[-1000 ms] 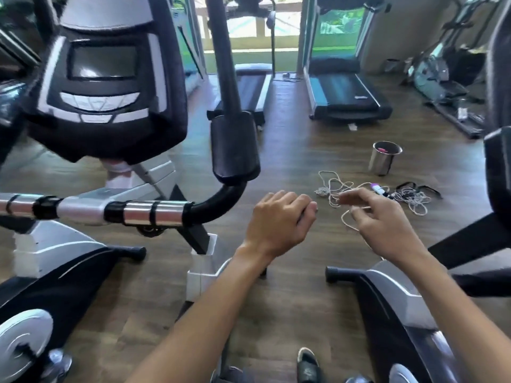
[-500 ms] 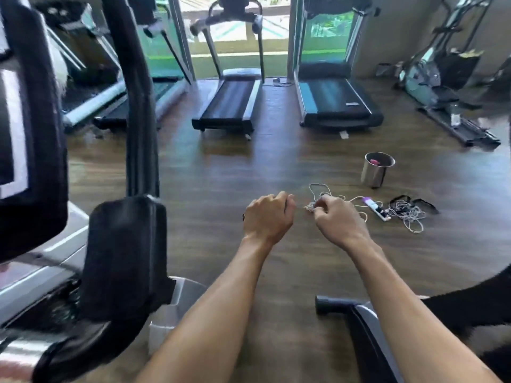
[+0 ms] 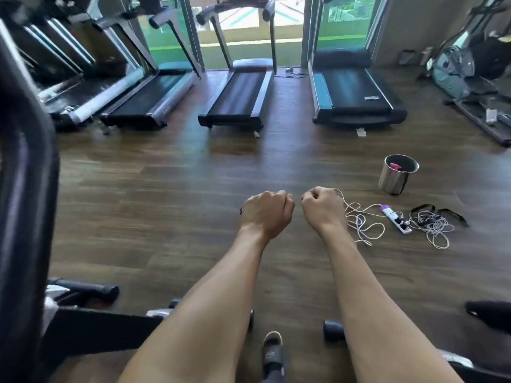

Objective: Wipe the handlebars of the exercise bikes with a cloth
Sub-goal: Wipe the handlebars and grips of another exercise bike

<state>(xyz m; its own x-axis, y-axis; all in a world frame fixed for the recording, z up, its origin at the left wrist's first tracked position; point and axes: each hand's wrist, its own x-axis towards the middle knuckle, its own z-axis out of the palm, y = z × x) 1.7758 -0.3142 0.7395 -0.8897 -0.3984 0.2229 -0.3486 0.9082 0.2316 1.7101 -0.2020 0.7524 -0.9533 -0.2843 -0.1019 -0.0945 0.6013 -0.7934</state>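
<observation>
My left hand (image 3: 266,214) and my right hand (image 3: 324,208) are stretched out side by side over the wooden floor, both curled into fists, knuckles almost touching. No cloth shows in either hand. A thick black upright bar of an exercise machine (image 3: 26,189) fills the left edge, well to the left of my left hand. Its black and silver base (image 3: 83,324) lies at the lower left. No handlebar grip is in view.
Several treadmills (image 3: 235,98) line the windows ahead. On the floor to the right stand a metal bin (image 3: 396,175), a white power strip (image 3: 396,221) and loose white cords (image 3: 365,225). Another machine's base (image 3: 486,313) sits lower right. My sandalled foot (image 3: 272,355) is below.
The view has swung away from the machine's console and silver handlebar, which have left the frame. My right hand's fingers have curled in, and both fists have drawn closer together.
</observation>
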